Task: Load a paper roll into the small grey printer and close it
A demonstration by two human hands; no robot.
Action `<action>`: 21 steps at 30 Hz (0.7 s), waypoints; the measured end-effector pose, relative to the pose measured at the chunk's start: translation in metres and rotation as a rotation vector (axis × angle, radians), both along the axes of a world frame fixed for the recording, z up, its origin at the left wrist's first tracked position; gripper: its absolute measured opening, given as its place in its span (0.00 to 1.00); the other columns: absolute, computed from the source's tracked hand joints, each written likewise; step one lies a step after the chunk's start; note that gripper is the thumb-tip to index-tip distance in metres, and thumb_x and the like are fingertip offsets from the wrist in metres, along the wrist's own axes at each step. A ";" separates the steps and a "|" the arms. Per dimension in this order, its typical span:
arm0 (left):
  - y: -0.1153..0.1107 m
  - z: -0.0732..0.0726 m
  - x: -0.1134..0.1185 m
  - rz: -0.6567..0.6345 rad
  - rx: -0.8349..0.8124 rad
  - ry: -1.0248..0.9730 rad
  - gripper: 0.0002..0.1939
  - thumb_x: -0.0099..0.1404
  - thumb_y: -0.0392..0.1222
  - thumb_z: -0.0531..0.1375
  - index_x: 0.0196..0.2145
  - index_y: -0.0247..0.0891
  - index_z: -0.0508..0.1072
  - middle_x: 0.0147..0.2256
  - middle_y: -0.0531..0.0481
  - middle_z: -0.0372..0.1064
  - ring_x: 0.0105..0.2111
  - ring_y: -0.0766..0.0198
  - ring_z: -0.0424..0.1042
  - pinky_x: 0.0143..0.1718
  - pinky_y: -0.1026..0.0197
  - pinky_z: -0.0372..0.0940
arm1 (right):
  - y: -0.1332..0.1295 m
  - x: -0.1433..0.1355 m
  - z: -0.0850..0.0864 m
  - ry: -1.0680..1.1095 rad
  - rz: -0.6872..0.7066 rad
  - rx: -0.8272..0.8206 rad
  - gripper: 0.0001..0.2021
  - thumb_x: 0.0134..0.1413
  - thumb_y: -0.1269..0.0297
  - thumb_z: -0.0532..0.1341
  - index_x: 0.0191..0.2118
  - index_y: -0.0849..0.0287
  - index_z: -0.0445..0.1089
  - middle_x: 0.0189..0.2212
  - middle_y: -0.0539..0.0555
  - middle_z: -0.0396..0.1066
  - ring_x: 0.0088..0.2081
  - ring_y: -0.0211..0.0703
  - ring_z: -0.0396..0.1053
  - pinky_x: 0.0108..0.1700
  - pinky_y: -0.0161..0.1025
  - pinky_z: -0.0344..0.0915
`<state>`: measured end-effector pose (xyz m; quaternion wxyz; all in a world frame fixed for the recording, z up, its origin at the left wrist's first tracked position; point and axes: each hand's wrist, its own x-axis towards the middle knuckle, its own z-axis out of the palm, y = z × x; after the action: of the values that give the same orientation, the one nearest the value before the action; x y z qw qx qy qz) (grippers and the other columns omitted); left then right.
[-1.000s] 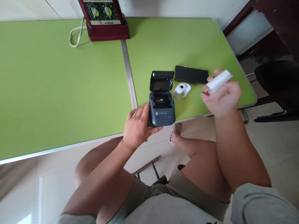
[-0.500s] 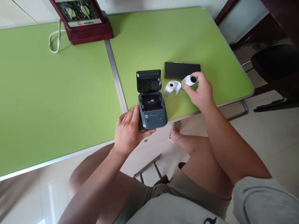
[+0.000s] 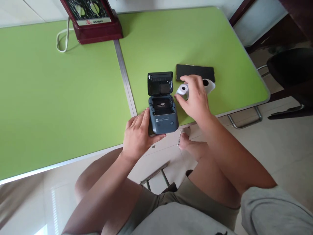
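Observation:
A small dark blue-grey label printer stands near the table's front edge with its black lid raised and its paper bay exposed. My left hand grips its left side, thumb along the front bottom edge. To the printer's right, my right hand is curled round a small white paper roll, thumb at its left and fingers behind it; exact contact is hard to see. A second white roll with a wide dark core lies beyond the hand, partly covered by it.
A black phone lies behind the rolls on the green table. At the back left stands a dark red appliance with dials and a white cord. A metal strip crosses the tabletop. A black chair is at the right.
My right hand has let go of the wide-core roll, which now rests on the table, and moved left to the smaller roll. My left hand stays on the printer. The view has shifted slightly.

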<state>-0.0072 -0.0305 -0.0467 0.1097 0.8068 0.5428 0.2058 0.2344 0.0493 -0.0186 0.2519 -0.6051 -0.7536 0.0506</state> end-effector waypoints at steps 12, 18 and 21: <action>-0.001 0.000 0.001 0.002 -0.010 0.005 0.56 0.63 0.79 0.57 0.72 0.31 0.58 0.61 0.31 0.72 0.61 0.41 0.73 0.62 0.44 0.66 | -0.009 0.012 -0.020 0.306 0.102 -0.058 0.15 0.56 0.69 0.59 0.49 0.54 0.65 0.48 0.60 0.76 0.47 0.51 0.77 0.51 0.52 0.75; -0.001 0.000 0.001 -0.002 0.001 0.014 0.56 0.63 0.80 0.55 0.72 0.31 0.58 0.61 0.32 0.72 0.61 0.42 0.73 0.62 0.46 0.65 | -0.007 0.011 -0.011 0.268 0.112 -0.010 0.16 0.57 0.68 0.60 0.51 0.50 0.69 0.49 0.58 0.76 0.48 0.51 0.75 0.50 0.51 0.75; -0.001 0.000 0.001 -0.011 0.014 0.005 0.55 0.64 0.78 0.56 0.71 0.29 0.58 0.61 0.30 0.72 0.61 0.42 0.73 0.62 0.46 0.65 | -0.014 0.004 0.002 0.280 0.083 0.061 0.20 0.59 0.66 0.59 0.57 0.50 0.66 0.53 0.59 0.75 0.50 0.53 0.76 0.50 0.53 0.76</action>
<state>-0.0061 -0.0316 -0.0464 0.1037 0.8110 0.5373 0.2072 0.2384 0.0356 -0.0166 0.3705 -0.5526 -0.7365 0.1220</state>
